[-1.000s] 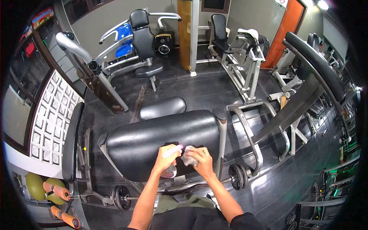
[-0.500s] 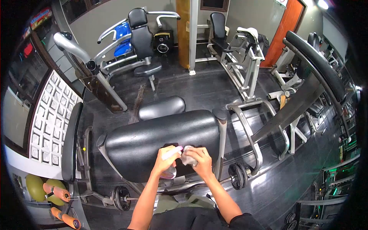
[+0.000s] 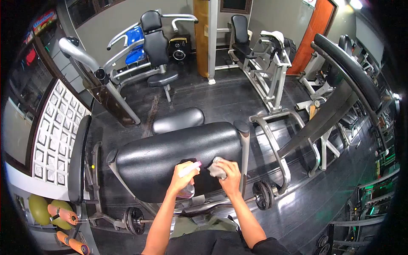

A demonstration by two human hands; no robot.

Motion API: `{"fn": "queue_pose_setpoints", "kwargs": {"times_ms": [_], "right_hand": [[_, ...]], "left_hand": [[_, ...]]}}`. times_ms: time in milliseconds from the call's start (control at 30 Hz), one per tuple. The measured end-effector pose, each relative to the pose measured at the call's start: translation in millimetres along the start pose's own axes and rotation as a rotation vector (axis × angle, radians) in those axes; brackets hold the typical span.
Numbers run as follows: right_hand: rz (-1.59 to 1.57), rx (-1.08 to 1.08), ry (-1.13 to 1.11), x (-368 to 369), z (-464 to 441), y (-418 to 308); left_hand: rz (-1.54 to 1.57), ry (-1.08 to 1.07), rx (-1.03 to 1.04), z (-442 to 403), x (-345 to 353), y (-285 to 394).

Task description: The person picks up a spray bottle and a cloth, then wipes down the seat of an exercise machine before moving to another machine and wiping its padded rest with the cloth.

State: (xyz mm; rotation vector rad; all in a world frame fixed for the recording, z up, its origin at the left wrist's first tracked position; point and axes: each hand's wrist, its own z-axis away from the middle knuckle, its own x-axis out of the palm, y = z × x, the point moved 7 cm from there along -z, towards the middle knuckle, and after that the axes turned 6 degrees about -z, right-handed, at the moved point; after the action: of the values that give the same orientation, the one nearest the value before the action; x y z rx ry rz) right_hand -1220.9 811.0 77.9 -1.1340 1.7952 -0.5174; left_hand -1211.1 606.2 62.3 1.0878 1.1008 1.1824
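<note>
My left hand (image 3: pixel 182 179) is wrapped round a spray bottle (image 3: pixel 187 170) with a white head and a pinkish nozzle that points to the right. Its clear lower part shows beneath my palm. In my right hand (image 3: pixel 230 174) is a bunched grey cloth (image 3: pixel 218 167), gripped between fingers and thumb. Both hands are above the near part of a wide black padded bench (image 3: pixel 170 146). Whether the cloth touches the padding I cannot tell.
Below the bench runs a barbell with black weight plates (image 3: pixel 264 195) on the right and more plates (image 3: pixel 135 220) on the left. A smaller black pad (image 3: pixel 178 120) lies beyond. Metal machine frames (image 3: pixel 272 144) stand at right, a seated machine (image 3: pixel 156 46) behind.
My right hand has moved to the right with the cloth, away from the spray bottle's nozzle. My left hand has stayed nearly in place, still holding the bottle.
</note>
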Motion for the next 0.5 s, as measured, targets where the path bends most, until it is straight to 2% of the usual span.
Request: {"fn": "queue_pose_setpoints", "kwargs": {"times_ms": [200,400,500], "right_hand": [[0.104,0.005,-0.162,-11,16,14],[0.068,-0.015,0.062,-23,-44,6],[0.055,0.031,0.132,-26,-37,3]], "left_hand": [[0.005,-0.008,0.010,-1,0,-2],[-0.022,-0.011,0.037,-2,0,0],[-0.085,-0.006,0.041,-1,-1,2]]}}
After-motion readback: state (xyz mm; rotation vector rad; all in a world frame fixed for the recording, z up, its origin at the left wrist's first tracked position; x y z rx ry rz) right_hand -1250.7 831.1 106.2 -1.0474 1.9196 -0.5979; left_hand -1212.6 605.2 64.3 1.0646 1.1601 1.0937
